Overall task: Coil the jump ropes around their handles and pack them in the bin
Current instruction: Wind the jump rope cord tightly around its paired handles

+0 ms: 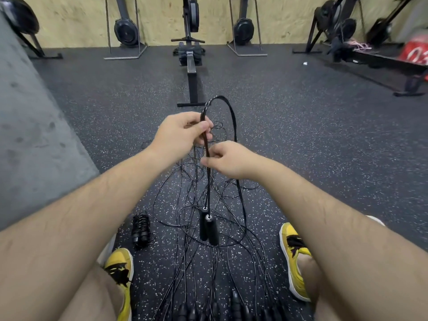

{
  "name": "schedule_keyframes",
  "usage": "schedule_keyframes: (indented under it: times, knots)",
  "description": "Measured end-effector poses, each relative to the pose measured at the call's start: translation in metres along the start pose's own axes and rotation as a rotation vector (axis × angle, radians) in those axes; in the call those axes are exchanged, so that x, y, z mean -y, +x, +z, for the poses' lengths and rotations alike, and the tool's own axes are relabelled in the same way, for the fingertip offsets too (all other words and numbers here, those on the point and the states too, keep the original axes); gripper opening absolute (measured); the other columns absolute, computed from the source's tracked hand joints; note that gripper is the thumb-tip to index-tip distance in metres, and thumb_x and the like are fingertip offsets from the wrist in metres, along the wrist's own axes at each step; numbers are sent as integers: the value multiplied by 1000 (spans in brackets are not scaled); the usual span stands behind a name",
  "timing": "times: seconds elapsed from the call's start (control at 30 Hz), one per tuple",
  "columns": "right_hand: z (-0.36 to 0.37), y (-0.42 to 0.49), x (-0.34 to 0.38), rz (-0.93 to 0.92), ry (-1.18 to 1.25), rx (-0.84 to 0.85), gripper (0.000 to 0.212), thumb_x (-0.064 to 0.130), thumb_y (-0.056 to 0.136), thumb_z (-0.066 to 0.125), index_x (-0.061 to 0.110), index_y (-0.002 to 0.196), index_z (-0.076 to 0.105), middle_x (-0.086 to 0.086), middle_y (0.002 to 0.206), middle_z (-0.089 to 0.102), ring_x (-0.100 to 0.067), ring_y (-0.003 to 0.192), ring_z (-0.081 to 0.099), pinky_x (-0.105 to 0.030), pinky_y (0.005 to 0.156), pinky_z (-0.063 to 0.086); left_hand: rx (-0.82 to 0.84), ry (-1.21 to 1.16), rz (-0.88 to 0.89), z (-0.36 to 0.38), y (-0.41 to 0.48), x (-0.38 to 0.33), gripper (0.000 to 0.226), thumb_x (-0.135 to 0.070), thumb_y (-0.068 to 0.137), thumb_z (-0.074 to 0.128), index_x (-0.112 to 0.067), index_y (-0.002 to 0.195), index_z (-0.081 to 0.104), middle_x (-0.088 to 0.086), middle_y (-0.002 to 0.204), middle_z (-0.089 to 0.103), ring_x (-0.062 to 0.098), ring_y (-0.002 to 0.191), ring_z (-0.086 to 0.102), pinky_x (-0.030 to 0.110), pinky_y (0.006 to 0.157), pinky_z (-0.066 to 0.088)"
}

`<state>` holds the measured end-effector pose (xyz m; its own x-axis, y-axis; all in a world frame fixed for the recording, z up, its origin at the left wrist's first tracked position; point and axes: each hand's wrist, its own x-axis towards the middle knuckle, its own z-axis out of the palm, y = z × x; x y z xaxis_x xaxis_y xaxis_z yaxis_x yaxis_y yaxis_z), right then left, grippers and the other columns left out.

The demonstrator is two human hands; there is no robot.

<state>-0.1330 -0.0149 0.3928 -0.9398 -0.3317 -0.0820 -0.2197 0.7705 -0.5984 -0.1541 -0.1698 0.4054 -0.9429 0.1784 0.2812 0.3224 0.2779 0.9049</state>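
You are pinching a black jump rope [204, 111] in your left hand [183, 133], fingers curled round the doubled cord, while your right hand [229, 161] is gripping the same cord just below. Its two handles [209, 228] are hanging together over loose ropes [185, 262] sprawling between your yellow shoes [293, 251]; one coiled rope [140, 230] is lying near your left foot.

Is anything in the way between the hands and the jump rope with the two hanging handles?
Nothing visible. The left hand and right hand hold that jump rope; its handles hang over the loose ropes on the floor.
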Motion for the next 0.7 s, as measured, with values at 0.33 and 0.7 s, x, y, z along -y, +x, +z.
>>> schedule_keyframes:
  times: [0.33,0.7]
  knots:
    - [-18,12,5,-87,350,-332,26,24,101,55,12,85,71,1,64,58,-15,58,49,-28,58,40,462,31,-267,-1,-23,32,22,-14,104,51,-10,121,65,8,116,74,19,109,68,37,98,54]
    - [-5,-5,-7,11,265,-9,9,20,89,66,12,85,65,2,68,53,-11,52,50,-27,55,47,100,147,-51,-2,-6,5,18,-22,100,62,-19,86,74,7,77,68,13,61,56,25,66,47]
